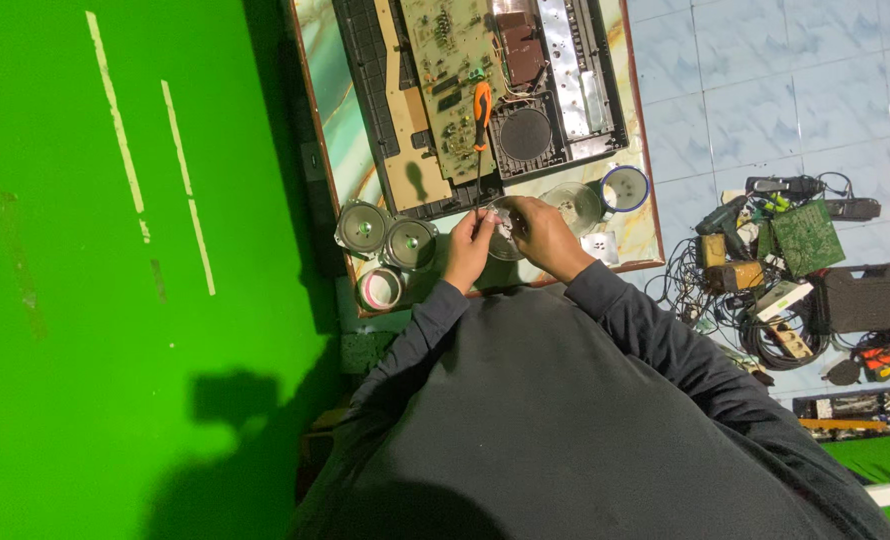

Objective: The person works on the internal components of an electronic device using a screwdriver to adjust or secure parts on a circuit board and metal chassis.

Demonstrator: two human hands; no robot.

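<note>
My left hand [465,250] and my right hand [545,235] meet over the near edge of a small table [337,110]. Between them is a small clear dish [503,232]. The right hand grips it from the right, and the left fingertips pinch its left rim. What the dish holds is too small to tell. An orange-handled screwdriver [481,108] lies on the green circuit board [450,70] of an opened electronic device, its shaft pointing toward my left fingers. Both sleeves are dark grey.
Two loose round speakers [363,228] [409,243] and a roll of tape [380,288] lie left of my hands. A second clear bowl [573,205] and a blue-rimmed cup [625,188] stand to the right. Cables, tools, a green board [807,238] and a black case [870,297] litter the tiled floor.
</note>
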